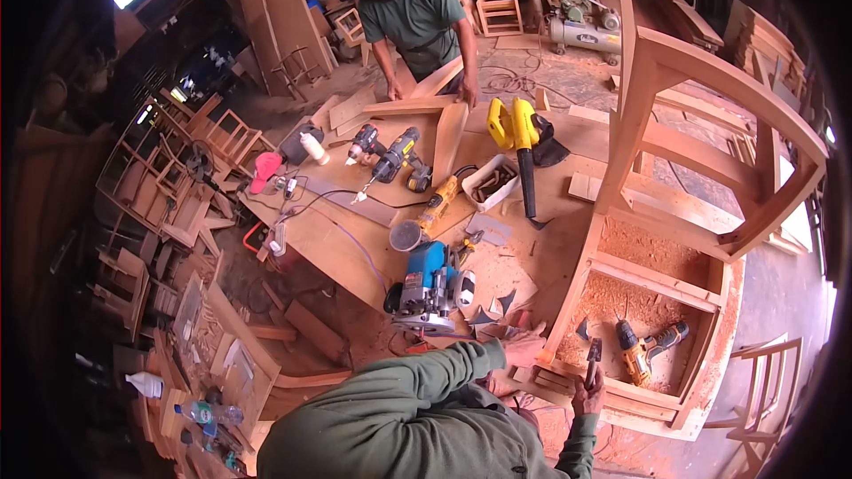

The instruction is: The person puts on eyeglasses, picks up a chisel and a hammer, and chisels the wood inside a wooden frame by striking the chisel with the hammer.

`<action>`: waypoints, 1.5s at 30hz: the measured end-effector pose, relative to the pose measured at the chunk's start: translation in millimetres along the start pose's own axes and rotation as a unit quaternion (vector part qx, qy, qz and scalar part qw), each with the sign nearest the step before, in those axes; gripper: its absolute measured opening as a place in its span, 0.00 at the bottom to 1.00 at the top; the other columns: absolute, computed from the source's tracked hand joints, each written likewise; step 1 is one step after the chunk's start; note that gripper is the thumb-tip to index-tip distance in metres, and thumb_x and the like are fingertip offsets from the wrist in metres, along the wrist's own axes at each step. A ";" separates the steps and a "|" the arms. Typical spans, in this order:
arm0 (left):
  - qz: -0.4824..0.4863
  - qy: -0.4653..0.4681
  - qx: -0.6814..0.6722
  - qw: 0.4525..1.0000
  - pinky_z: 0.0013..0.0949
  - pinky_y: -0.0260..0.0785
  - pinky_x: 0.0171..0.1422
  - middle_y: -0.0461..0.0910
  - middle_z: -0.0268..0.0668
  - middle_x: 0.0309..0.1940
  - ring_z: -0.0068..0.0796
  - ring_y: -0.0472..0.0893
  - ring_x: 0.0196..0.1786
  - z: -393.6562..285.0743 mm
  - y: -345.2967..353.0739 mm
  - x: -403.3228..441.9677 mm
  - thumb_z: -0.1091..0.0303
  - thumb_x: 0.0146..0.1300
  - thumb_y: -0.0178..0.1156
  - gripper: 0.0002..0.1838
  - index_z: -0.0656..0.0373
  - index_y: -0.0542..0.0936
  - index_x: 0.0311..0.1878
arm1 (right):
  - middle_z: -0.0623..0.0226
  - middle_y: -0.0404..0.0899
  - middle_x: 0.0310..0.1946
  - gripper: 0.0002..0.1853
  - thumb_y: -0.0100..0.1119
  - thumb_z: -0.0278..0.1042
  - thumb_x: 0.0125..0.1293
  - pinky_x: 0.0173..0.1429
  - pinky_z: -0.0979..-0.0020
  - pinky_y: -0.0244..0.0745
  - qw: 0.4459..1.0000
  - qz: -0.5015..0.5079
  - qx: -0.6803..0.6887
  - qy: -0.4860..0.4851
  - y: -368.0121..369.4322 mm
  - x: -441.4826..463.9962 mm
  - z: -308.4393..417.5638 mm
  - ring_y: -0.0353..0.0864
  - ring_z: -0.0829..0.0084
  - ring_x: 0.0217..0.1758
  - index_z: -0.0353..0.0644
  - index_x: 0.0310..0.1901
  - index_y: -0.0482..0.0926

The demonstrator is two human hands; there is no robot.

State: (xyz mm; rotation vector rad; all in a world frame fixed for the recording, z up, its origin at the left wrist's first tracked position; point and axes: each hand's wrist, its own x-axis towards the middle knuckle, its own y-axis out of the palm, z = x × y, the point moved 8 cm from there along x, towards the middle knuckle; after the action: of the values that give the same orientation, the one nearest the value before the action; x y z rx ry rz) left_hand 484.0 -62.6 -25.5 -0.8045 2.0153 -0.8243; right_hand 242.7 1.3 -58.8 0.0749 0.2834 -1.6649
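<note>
A wooden chair frame lies at the right of the desk, its curved back rising toward the far right and its seat rails nearest the person. The left hand is at the near left corner of that frame, its fingers stretched out and not curled round anything; whether it presses on the wood, I cannot tell. The right hand is clenched round a hand tool with a dark head, held upright just outside the near end of the seat, beside some short wood blocks. Inside the near compartment of the seat, on scattered sawdust, lies an orange and black drill; a crossbar parts this space from a second one, also dusted with shavings. Left of the frame, a blue router stands near the desk's edge, with a yellow grinder just beyond it and an open tray beside that. Farther back are a yellow blower, two cordless drills side by side and a white bottle. Across the desk, a co-worker in a green shirt leans over joined wooden pieces, both hands down at the wood.
</note>
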 end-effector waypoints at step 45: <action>0.046 0.318 0.081 0.943 0.50 0.76 0.39 0.81 0.50 0.23 0.53 0.84 0.31 -162.9 -149.9 86.5 0.59 0.46 0.67 0.11 0.55 0.85 0.30 | 0.73 0.69 0.24 0.29 0.51 0.55 0.77 0.24 0.79 0.62 0.927 -0.218 0.302 -0.052 10.0 -53.2 204.3 0.66 0.82 0.21 0.39 0.65 0.68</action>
State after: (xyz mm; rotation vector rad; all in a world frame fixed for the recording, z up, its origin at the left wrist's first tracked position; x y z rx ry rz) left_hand 342.2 -173.5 129.8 -0.3619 2.4700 -1.2958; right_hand 282.8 5.2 148.7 0.4084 -0.3312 -2.1423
